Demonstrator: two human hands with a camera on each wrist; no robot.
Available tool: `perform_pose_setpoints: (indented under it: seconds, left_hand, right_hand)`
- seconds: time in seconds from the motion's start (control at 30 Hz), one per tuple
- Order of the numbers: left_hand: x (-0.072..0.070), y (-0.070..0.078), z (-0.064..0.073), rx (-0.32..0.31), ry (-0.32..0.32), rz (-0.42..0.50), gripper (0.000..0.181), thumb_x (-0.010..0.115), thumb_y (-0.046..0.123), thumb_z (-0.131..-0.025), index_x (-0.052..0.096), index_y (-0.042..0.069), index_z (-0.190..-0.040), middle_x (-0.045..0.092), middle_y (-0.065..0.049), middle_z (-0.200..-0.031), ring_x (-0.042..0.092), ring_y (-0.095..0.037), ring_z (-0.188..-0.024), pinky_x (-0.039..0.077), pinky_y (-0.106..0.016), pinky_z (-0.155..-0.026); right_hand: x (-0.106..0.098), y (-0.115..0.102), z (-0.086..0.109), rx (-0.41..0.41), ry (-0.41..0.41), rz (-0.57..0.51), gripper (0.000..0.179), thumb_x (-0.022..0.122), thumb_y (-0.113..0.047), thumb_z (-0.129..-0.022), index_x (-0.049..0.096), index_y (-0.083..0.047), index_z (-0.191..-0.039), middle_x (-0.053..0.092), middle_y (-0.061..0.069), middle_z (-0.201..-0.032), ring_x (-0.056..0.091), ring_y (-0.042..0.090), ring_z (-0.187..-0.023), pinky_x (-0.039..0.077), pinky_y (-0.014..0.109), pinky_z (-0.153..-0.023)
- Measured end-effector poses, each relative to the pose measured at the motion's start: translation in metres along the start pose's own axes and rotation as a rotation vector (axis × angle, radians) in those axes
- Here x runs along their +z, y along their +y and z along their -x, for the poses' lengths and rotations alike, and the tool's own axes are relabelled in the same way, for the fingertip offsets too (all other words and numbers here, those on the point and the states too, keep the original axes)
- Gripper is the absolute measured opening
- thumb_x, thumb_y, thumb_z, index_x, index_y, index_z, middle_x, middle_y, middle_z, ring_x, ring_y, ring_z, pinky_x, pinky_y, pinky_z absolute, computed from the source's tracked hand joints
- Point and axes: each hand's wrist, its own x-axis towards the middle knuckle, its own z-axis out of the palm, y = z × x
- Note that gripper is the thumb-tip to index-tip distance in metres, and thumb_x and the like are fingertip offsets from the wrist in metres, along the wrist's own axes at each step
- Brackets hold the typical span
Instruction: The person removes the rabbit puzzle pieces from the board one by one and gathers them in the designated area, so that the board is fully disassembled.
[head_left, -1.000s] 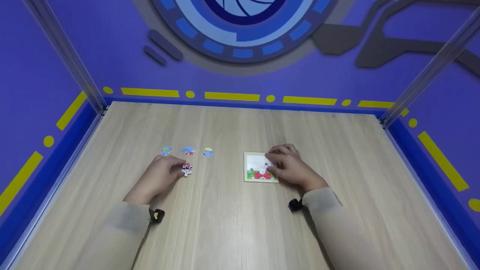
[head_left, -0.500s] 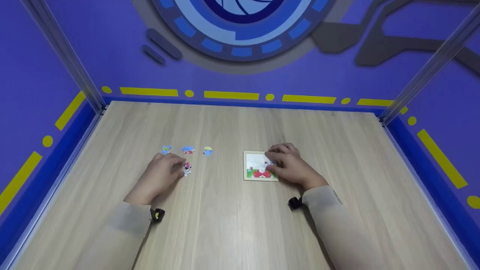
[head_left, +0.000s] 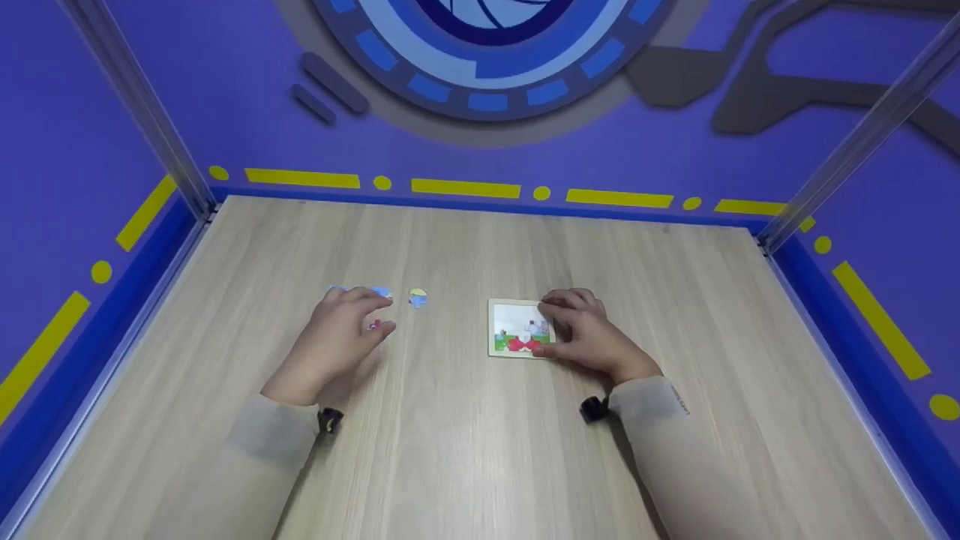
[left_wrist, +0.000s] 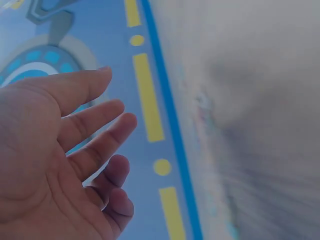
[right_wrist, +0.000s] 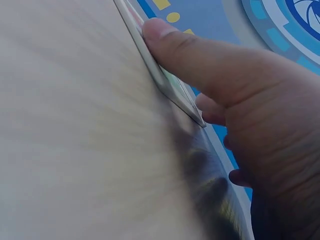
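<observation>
My left hand (head_left: 341,330), its thumb and index finger parted, hovers over the loose puzzle pieces and holds none. Between those fingers a reddish piece (head_left: 373,325) shows on the table, mostly covered by the hand. In the left wrist view the left hand (left_wrist: 80,145) has relaxed fingers, and a blurred piece (left_wrist: 204,102) lies beyond. My right hand (head_left: 585,330) grips the right side of a square, pale-framed puzzle board (head_left: 491,330). Its thumb (right_wrist: 170,40) presses on the near rim. Red, green and white picture parts fill the board's lower and right portions.
A blue piece with a yellow top (head_left: 418,298) lies between the left hand and the board. Another blue piece (head_left: 382,292) is partly covered behind the left fingers. Purple walls enclose the wooden table (head_left: 450,435) at the back and sides.
The left hand has spread its thumb and index finger and shifted slightly right and up, away from the reddish piece. The right thumb has slid down to the board's near rim.
</observation>
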Motion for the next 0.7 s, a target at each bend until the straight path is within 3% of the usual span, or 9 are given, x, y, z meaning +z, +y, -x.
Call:
perform_pose_setpoints:
  seconds: [0.2,0.37,0.47,0.63,0.7]
  left_hand:
    - [-0.005,0.033,-0.012,0.013,0.001,0.048,0.040,0.079,0.027,-0.107,0.078,0.008,-0.142,0.074,-0.011,-0.147,0.060,-0.037,-0.126,0.052,-0.055,-0.111]
    - [0.001,0.061,-0.026,0.033,-0.032,0.089,0.042,0.076,0.033,-0.109,0.076,0.011,-0.146,0.072,-0.008,-0.154,0.060,-0.036,-0.140,0.050,-0.055,-0.122]
    - [0.011,0.078,-0.037,0.032,-0.066,0.125,0.044,0.074,0.036,-0.111,0.075,0.013,-0.148,0.069,-0.006,-0.157,0.060,-0.033,-0.148,0.051,-0.054,-0.125]
    - [0.037,0.103,-0.055,0.036,-0.139,0.182,0.044,0.073,0.037,-0.112,0.073,0.016,-0.150,0.067,-0.004,-0.160,0.066,-0.031,-0.143,0.058,-0.050,-0.119]
    - [0.050,0.110,-0.063,0.038,-0.175,0.200,0.044,0.073,0.037,-0.112,0.073,0.016,-0.151,0.067,-0.005,-0.160,0.066,-0.030,-0.144,0.055,-0.050,-0.122]
  right_hand:
    - [0.001,0.000,-0.001,0.005,0.010,0.008,0.087,0.097,-0.051,-0.088,0.066,-0.010,-0.159,0.056,0.001,-0.167,0.035,0.031,-0.161,0.029,0.062,-0.137]
    - [0.001,0.000,-0.001,0.001,0.013,-0.007,0.090,0.097,-0.054,-0.087,0.067,-0.009,-0.158,0.057,0.003,-0.166,0.035,0.033,-0.161,0.029,0.064,-0.136]
    - [0.000,0.000,-0.001,0.006,0.011,-0.005,0.091,0.097,-0.055,-0.087,0.066,-0.009,-0.158,0.058,0.003,-0.167,0.036,0.034,-0.161,0.030,0.066,-0.135]
    - [0.002,0.000,-0.002,0.024,0.012,0.004,0.091,0.097,-0.057,-0.087,0.066,-0.010,-0.159,0.057,0.002,-0.167,0.036,0.034,-0.161,0.031,0.067,-0.136]
    - [0.000,-0.001,-0.002,0.022,0.009,0.010,0.092,0.096,-0.059,-0.087,0.066,-0.010,-0.159,0.057,0.003,-0.167,0.037,0.034,-0.162,0.032,0.067,-0.136]
